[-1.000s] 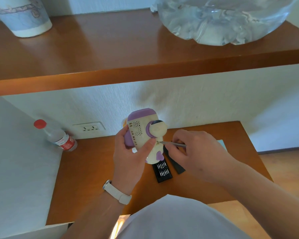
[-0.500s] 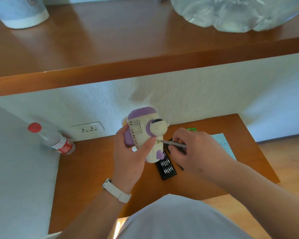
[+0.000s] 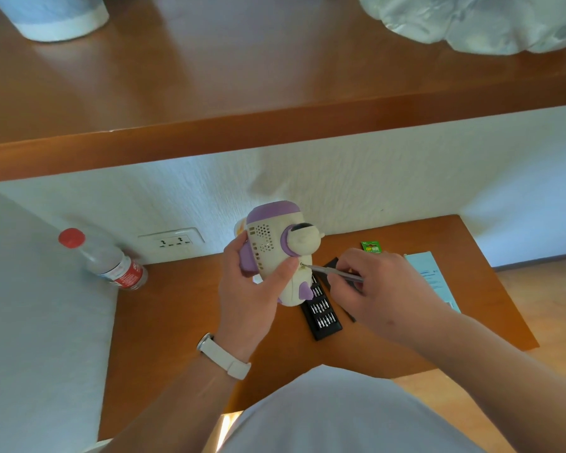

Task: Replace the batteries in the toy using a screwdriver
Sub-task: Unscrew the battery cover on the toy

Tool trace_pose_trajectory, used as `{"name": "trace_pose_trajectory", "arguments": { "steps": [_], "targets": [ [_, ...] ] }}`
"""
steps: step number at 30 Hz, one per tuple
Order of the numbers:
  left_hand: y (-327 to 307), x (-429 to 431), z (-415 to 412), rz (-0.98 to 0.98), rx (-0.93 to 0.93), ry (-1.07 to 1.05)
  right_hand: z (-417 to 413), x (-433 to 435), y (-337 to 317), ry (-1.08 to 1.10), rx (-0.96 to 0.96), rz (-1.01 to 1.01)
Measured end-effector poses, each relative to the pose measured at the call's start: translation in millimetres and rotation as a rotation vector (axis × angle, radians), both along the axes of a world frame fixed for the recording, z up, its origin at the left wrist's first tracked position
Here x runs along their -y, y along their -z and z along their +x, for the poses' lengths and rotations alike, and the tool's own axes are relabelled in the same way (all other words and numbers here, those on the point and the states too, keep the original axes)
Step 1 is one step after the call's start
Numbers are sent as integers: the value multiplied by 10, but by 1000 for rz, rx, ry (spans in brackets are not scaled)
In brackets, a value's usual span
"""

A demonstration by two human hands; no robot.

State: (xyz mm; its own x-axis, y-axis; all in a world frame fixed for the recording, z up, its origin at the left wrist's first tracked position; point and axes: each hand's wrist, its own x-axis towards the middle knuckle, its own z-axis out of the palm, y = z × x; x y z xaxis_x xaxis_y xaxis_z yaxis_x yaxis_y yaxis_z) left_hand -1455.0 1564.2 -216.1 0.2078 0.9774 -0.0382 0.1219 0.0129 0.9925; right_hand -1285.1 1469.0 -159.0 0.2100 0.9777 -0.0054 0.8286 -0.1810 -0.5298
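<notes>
A cream and purple toy is held up above the low wooden table, with my left hand wrapped around its body. My right hand pinches a thin silver screwdriver. The screwdriver's tip touches the toy's side just beside my left thumb. A black tray of screwdriver bits lies on the table under the toy. A green battery pack lies near the wall.
A water bottle with a red cap lies at the table's left edge by a wall socket. A pale blue leaflet lies at the right. A wooden shelf overhangs, carrying a cup and a clear plastic bag.
My view has tilted down, so the battery pack and leaflet have come into sight. Both hands keep their hold; the screwdriver tip stays at the toy's side.
</notes>
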Motion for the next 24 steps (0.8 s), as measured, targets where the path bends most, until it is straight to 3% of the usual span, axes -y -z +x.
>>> {"name": "trace_pose_trajectory", "arguments": {
  "steps": [8, 13, 18, 24],
  "targets": [
    [91, -46, -61, -65, 15, -20, 80, 68, 258, 149, -410, -68],
    [153, -52, -96, -96, 9, -29, 168, 79, 619, 238, -519, -102],
    [213, -35, -145, -116, 2, -49, 278, 72, 1028, 294, -496, -205],
    [278, 17, -223, -154, -12, -76, 225, -94, 1496, 247, -295, -386]
  ]
}}
